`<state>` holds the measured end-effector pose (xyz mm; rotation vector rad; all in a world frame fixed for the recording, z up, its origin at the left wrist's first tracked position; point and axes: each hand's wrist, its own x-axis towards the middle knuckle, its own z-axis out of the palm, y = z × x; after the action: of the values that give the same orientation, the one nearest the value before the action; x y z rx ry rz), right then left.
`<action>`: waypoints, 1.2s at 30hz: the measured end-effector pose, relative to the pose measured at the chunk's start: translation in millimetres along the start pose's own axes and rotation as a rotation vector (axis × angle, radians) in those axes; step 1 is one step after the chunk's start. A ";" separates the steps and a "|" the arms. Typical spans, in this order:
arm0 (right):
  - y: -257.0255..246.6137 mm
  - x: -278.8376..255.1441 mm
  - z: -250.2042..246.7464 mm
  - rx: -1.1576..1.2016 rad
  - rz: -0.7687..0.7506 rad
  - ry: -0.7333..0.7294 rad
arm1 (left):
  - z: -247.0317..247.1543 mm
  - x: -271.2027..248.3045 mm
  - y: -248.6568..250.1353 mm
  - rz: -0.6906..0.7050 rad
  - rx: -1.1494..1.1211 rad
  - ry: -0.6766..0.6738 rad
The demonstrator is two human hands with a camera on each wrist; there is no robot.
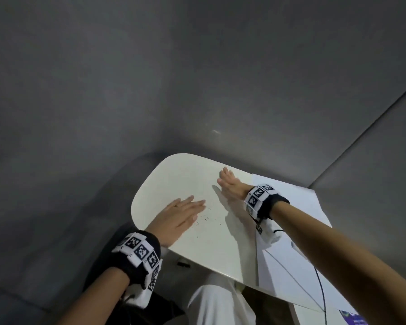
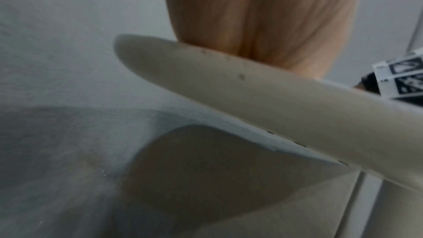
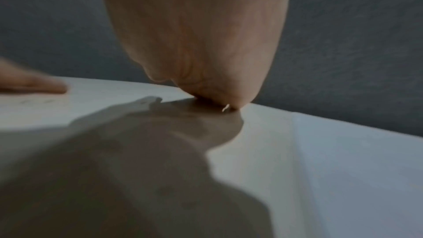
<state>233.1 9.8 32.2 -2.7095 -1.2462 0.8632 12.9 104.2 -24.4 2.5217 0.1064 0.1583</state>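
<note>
A small white table (image 1: 174, 179) with rounded corners stands in front of me. My left hand (image 1: 181, 216) lies flat on its near-left part, fingers straight and together. My right hand (image 1: 230, 181) rests on the table's far side, fingers straight, standing on its edge. Several tiny dark specks (image 1: 206, 219) are scattered on the top between the hands. In the left wrist view only the heel of my left hand (image 2: 263, 21) and the table's edge (image 2: 228, 82) show. In the right wrist view the heel of my right hand (image 3: 201, 42) touches the table (image 3: 263, 133).
A white sheet of paper (image 1: 291, 254) covers the table's right part, with a thin black cable (image 1: 320, 285) across it. Grey floor (image 1: 103, 90) surrounds the table. My legs in light trousers (image 1: 220, 303) are under the near edge. Marker bands wrap both wrists.
</note>
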 end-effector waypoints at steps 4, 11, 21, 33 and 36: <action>-41.5 -28.7 30.9 -0.158 -0.274 -0.129 | -15.2 2.1 -21.3 -0.222 -0.166 0.220; -15.3 -107.5 47.8 0.201 -0.323 -0.010 | -16.0 18.5 -28.9 -0.407 0.204 0.087; -36.7 -103.5 52.5 0.176 -0.231 -0.232 | -17.6 15.7 -23.2 -0.206 -0.398 0.333; -61.5 -133.2 147.5 0.236 0.233 0.464 | -11.6 -31.5 -39.4 -0.255 -0.028 0.329; -80.9 -103.9 135.9 0.283 0.317 0.501 | -15.1 -52.2 -49.6 -0.457 -0.004 0.265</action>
<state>55.0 -35.2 -13.1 -2.6759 -0.5629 0.3009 -42.9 147.4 -45.5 2.3881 0.7770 0.3027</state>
